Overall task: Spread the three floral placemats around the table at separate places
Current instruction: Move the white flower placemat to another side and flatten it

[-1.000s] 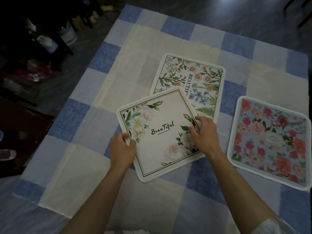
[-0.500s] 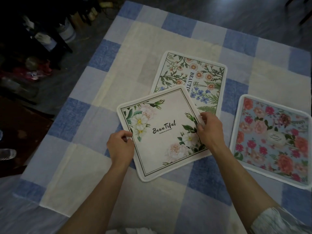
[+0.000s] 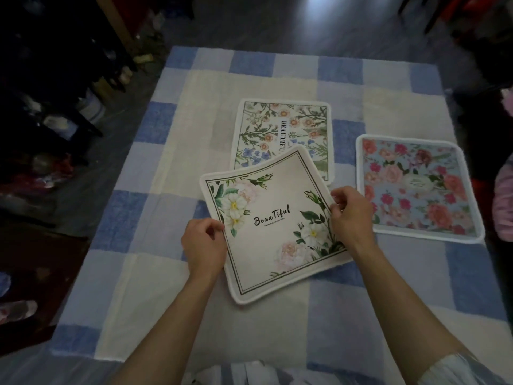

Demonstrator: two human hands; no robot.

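Note:
A cream placemat (image 3: 273,229) with white and pink flowers and the word "BeauTiful" is raised off the table, its far corner curling up. My left hand (image 3: 204,243) pinches its left edge and my right hand (image 3: 351,215) pinches its right edge. Its far corner overlaps the near edge of a wildflower placemat (image 3: 280,129) lying flat behind it. A blue placemat with pink roses (image 3: 416,184) lies flat on the right, apart from the other two.
The table is covered by a blue, white and cream checked cloth (image 3: 172,168). Dark furniture and cluttered items (image 3: 55,120) stand on the floor to the left. Something pink (image 3: 503,207) sits at the right table edge.
Both hands have lifted the cream placemat off the cloth, and its far corner now curls up. The camera has tilted up, showing more of the far floor.

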